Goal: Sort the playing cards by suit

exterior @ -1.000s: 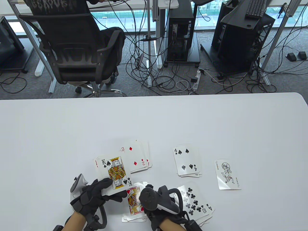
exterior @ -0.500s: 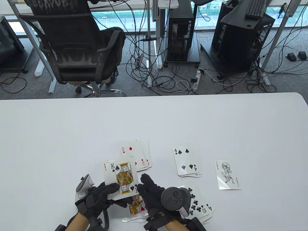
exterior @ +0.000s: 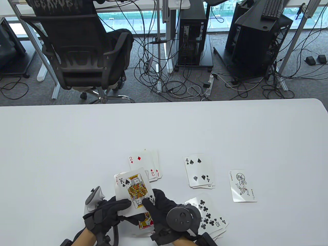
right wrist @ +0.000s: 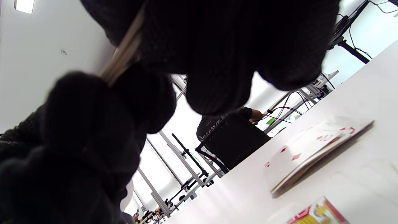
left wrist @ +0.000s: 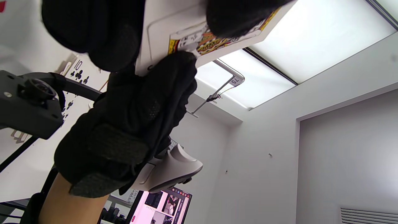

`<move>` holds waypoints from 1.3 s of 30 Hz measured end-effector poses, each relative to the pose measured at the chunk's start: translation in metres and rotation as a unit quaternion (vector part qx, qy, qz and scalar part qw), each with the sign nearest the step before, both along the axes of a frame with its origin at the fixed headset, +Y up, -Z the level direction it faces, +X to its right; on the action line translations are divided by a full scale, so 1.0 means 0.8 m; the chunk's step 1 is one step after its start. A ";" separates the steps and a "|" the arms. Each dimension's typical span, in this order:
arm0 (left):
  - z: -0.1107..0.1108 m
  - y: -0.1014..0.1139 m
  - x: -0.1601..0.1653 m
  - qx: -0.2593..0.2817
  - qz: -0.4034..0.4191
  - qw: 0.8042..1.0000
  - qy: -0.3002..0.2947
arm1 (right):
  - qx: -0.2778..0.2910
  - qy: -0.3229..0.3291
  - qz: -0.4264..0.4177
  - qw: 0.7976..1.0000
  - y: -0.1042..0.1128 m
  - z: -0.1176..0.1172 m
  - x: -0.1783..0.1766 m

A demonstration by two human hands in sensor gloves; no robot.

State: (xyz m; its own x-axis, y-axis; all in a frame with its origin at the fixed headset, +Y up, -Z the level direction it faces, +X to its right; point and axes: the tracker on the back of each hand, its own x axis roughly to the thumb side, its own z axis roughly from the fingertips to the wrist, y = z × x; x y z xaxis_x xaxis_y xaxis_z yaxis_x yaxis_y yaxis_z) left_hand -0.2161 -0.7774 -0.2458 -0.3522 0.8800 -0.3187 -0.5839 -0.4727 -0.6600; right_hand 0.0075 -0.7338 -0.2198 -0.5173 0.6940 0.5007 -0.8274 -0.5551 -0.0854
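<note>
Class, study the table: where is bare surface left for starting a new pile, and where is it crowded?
Bare: the far half of the table, everything left of the diamonds pile, and right of the joker. A narrow lane runs between diamonds and spades pile. Crowded: the near edge, around both hands and the clubs pile.

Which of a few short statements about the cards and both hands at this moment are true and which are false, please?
1. The king of spades tops the cards in the left hand. True.
2. The right hand lies idle on the table. False: its grip is on the king of spades.
3. The spade pile shows a four on top. True.
4. The joker lies on the diamond pile. False: it lies alone, right of the spade pile.
</note>
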 end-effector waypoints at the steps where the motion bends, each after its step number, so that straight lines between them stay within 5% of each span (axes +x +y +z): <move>1: 0.000 -0.001 -0.001 0.000 -0.002 1.000 0.001 | -0.004 0.000 -0.004 1.000 -0.001 -0.001 0.001; 14: -0.002 0.002 -0.008 0.008 -0.018 1.000 0.023 | -0.041 -0.042 -0.024 0.998 -0.010 -0.024 0.031; 21: -0.003 0.006 -0.011 0.019 0.007 0.999 0.030 | -0.039 -0.081 -0.122 0.988 0.022 -0.049 0.070; 27: -0.003 0.007 -0.012 0.022 0.007 0.999 0.034 | -0.081 -0.175 0.052 0.980 0.044 -0.118 0.134; 30: -0.003 0.007 -0.012 0.020 0.007 0.999 0.035 | -0.174 -0.195 0.174 0.949 0.031 -0.144 0.166; 34: -0.004 0.009 -0.014 0.024 0.008 0.999 0.040 | -0.256 -0.223 0.194 0.921 0.001 -0.157 0.188; 39: -0.006 0.008 -0.017 0.019 0.009 0.999 0.048 | -0.321 -0.276 0.376 0.824 -0.029 -0.164 0.187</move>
State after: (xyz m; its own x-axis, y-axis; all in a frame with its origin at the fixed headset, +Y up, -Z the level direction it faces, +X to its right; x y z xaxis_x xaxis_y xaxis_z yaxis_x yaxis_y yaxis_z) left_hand -0.2296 -0.7712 -0.2507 -0.3955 0.8841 -0.2487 -0.6365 -0.4591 -0.6198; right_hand 0.1569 -0.7568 -0.3510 -0.9482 0.1027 -0.3006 -0.1613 -0.9709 0.1772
